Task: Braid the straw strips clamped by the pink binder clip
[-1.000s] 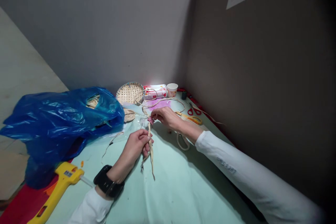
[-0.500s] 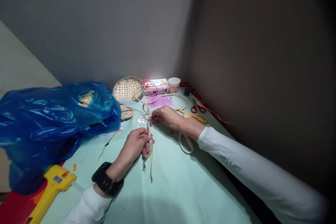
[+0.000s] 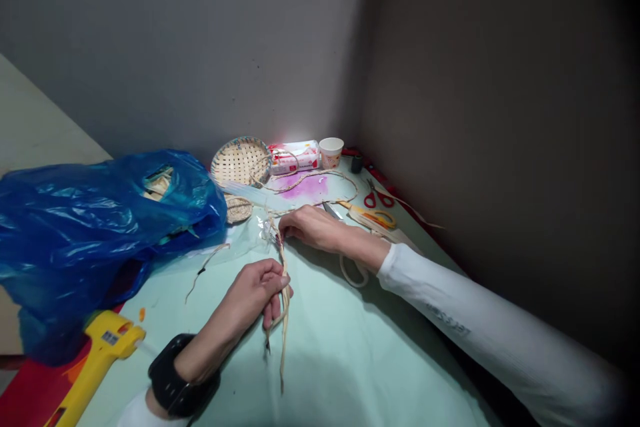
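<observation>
Over mint cloth (image 3: 375, 367), left fingers (image 3: 270, 268) pinch pale, slender, splayed strands (image 3: 285, 301), right fingers (image 3: 296, 220) gripping farther up.

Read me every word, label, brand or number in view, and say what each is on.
"LET'S S…": white right sleeve; the rest is blurred.
Yellow glue gun: label too small to read.
Red-and-white pack: print too blurred to read.
Paper cup: markings too small to make out.

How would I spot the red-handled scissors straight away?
On the pale green table, find the paper cup near the far corner. Nearer and rightward, beside the dark wall, lie the scissors. Their red handle loops set them apart from the yellow handles just in front.
</observation>
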Demonstrator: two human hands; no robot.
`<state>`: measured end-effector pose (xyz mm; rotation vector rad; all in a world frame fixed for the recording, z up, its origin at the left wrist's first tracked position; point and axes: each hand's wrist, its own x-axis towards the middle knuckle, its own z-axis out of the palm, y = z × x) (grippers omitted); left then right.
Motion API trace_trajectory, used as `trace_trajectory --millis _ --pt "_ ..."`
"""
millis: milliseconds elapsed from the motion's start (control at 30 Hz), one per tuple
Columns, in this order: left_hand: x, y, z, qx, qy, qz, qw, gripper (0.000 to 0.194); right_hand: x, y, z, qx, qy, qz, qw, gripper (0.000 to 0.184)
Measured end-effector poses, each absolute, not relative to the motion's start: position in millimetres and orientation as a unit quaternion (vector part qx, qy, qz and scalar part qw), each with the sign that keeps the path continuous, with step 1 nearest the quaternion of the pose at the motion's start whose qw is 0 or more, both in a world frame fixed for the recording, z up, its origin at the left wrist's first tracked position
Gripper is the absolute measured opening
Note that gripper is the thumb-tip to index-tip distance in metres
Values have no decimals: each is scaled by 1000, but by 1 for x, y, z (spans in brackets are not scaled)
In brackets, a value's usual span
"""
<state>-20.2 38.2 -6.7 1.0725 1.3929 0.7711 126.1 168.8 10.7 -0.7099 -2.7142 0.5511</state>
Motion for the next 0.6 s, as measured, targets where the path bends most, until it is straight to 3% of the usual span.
trace_trajectory --millis 333,500,600 --pt "-19 38 -6 462 579 358 568 23 121 178 5 -192 -934 245 176 16" --pt "-18 41 -4 443 576 408 553 21 127 179 11 -223 -913 233 251 16" --pt "-17 44 -5 442 573 405 559 20 131 182 10 -231 -915 225 244 16"
